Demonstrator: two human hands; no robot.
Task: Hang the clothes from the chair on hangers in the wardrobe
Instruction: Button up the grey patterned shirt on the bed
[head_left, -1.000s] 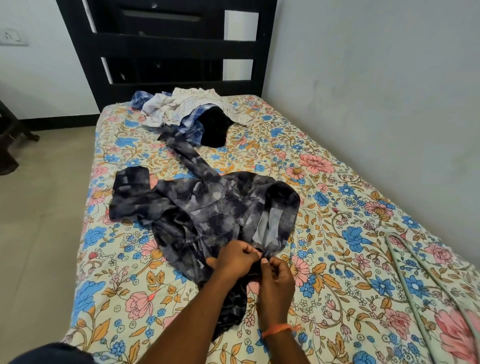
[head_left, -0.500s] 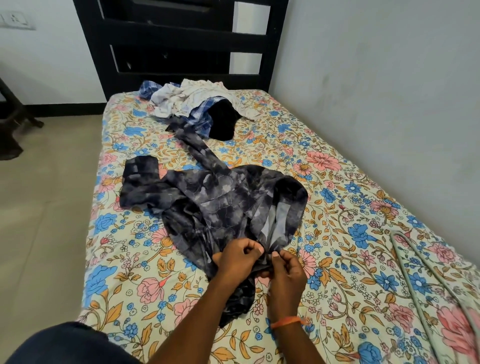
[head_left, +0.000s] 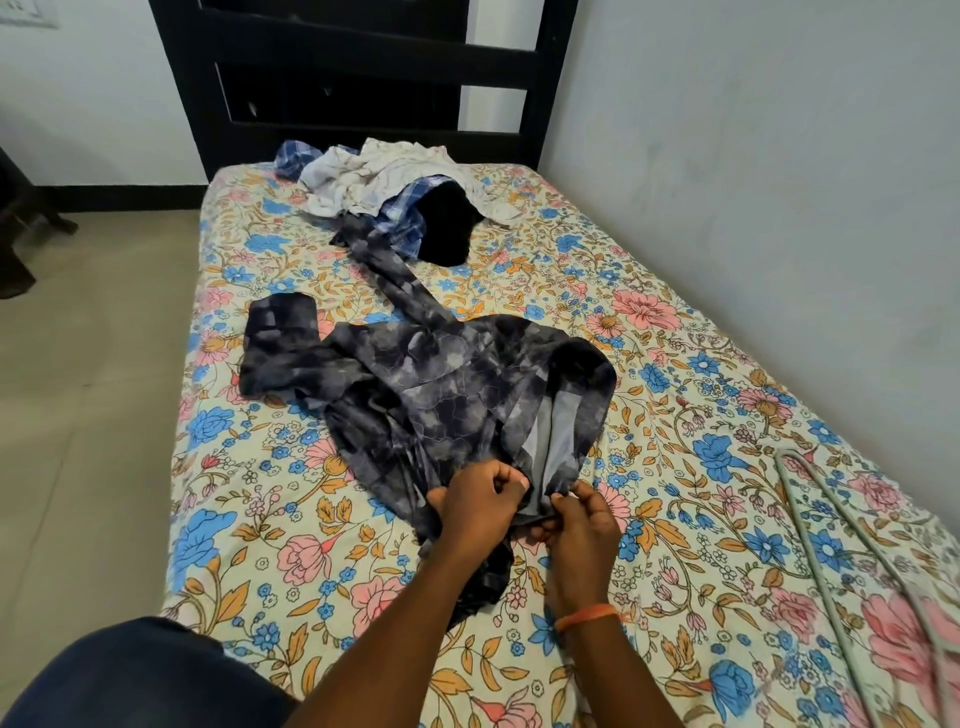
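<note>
A dark grey-blue patterned shirt (head_left: 415, 384) lies spread on the floral bed sheet (head_left: 675, 467), one sleeve stretching toward the far pile. My left hand (head_left: 480, 501) grips the shirt's near edge with curled fingers. My right hand (head_left: 579, 525), with an orange wristband, pinches the same edge just beside it. A pale green hanger (head_left: 831, 535) lies on the sheet at the right, partly cut off by the frame. A pile of other clothes (head_left: 395, 187), white, blue checked and black, sits at the far end of the bed.
A black slatted bed frame (head_left: 363, 67) stands behind the pile. A grey wall (head_left: 753, 156) runs along the bed's right side. Tiled floor (head_left: 88, 389) lies to the left, with dark furniture legs (head_left: 21, 239) at the far left.
The view has shifted slightly; both hands stay on the shirt's near edge, working it a little between the fingers. The shirt and pile have not moved on the bed.
</note>
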